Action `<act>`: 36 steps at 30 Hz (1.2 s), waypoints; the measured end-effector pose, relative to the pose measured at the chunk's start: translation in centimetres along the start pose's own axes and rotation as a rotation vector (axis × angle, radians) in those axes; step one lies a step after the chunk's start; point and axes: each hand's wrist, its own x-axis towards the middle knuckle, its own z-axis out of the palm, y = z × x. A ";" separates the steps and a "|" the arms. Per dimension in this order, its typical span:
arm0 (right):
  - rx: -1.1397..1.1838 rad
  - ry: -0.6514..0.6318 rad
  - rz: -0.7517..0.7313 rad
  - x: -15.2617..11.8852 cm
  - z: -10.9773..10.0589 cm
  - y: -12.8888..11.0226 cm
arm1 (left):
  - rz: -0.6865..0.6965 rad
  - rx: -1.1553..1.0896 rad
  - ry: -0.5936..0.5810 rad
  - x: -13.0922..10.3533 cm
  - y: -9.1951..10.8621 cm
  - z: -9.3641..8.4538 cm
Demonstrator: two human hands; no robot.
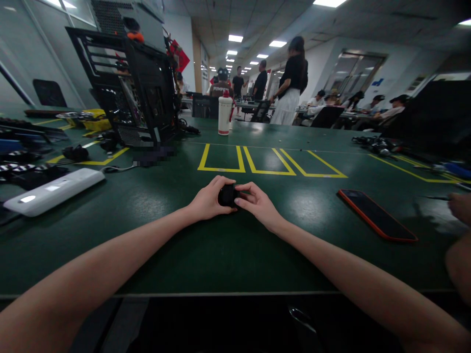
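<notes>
Between my two hands, low over the green table [228,255], is a small round black object [227,195] whose kind I cannot make out. My left hand [210,200] curls round its left side, thumb near the table and fingers over the top. From the right, the fingertips of my right hand [257,202] close on its other side. Both hands partly cover it. Just beyond them, yellow tape outlines [221,170] mark the tabletop.
An open black computer case [147,93] stands at the back left, near a white power strip [55,191]. A white bottle [224,116] stands behind the tape. An orange-edged phone [377,215] lies to the right, beside another person's hand [460,207].
</notes>
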 end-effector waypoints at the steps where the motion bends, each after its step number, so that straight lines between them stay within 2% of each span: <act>1: -0.008 0.012 0.000 0.0 0.0 0.0 | -0.001 0.000 0.000 0.0 0.0 0.0; 6: 0.001 0.048 0.012 0.3 -0.2 0.3 | 0.011 -0.007 0.007 0.0 -0.1 0.1; 11: 0.040 0.009 0.081 0.2 -0.3 0.2 | 0.009 -0.007 0.011 0.0 -0.2 0.1; 20: -0.039 0.081 0.001 0.3 -0.2 0.3 | 0.005 -0.017 0.006 0.0 0.0 -0.1; 28: -0.020 -0.002 0.090 0.1 -0.3 0.3 | -0.009 -0.016 0.007 0.0 0.0 0.0; 36: -0.235 0.141 0.064 0.5 -0.9 1.4 | -0.030 -0.020 -0.012 0.4 -0.2 -0.1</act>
